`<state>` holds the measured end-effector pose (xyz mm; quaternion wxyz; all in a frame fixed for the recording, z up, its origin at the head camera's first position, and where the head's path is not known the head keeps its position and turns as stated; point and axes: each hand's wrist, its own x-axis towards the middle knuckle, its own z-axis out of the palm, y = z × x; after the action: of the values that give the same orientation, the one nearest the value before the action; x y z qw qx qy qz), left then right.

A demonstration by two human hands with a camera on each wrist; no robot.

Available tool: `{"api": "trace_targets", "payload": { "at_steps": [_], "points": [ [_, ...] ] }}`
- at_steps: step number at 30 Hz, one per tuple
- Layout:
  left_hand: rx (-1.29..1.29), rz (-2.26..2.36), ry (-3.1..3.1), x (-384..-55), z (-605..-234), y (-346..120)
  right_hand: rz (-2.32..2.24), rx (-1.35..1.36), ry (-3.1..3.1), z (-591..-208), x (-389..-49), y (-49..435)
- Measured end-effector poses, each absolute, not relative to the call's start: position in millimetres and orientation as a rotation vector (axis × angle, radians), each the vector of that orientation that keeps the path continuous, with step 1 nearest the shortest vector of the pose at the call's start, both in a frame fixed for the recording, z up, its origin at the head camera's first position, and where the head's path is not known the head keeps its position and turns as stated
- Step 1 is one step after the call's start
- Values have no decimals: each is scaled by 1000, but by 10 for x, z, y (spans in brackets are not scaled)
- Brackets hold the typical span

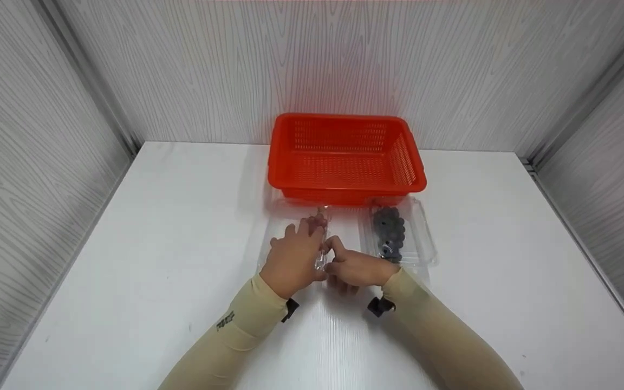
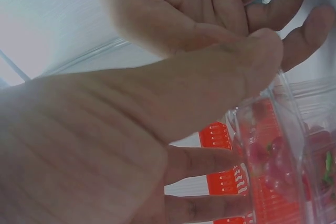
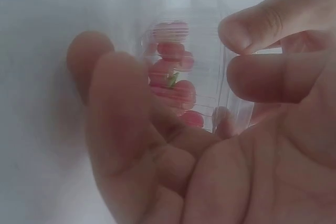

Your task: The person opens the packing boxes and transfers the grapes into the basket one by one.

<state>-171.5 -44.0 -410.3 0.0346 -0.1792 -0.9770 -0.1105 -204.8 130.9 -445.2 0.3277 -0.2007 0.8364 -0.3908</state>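
A clear plastic box (image 1: 320, 261) with red grapes (image 3: 173, 85) and a green bit of stem stands tilted between the two hands. My left hand (image 1: 293, 260) grips it, thumb along the near edge and fingers spread over the far side. From the right, my right hand (image 1: 358, 267) holds the same edge with thumb and forefinger, its other fingers curled below. Both thumbs are close together at the rim in the right wrist view. To the right, a second clear plastic box (image 1: 426, 238) with dark grapes (image 1: 389, 227) lies on the table.
Behind the boxes a red plastic basket (image 1: 344, 196) with slotted walls stands on the white table (image 1: 193, 227). Wood-grained white panels (image 1: 209, 70) rise at the back and both sides. The second box lies close by the right hand.
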Motion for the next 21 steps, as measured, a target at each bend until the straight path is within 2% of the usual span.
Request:
{"api": "trace_targets", "payload": {
  "at_steps": [21],
  "points": [
    [-552, -314, -3005, -1716, -4107, -433, -915, -626, 2192, -4419, -2049, 1339]
  ]
}}
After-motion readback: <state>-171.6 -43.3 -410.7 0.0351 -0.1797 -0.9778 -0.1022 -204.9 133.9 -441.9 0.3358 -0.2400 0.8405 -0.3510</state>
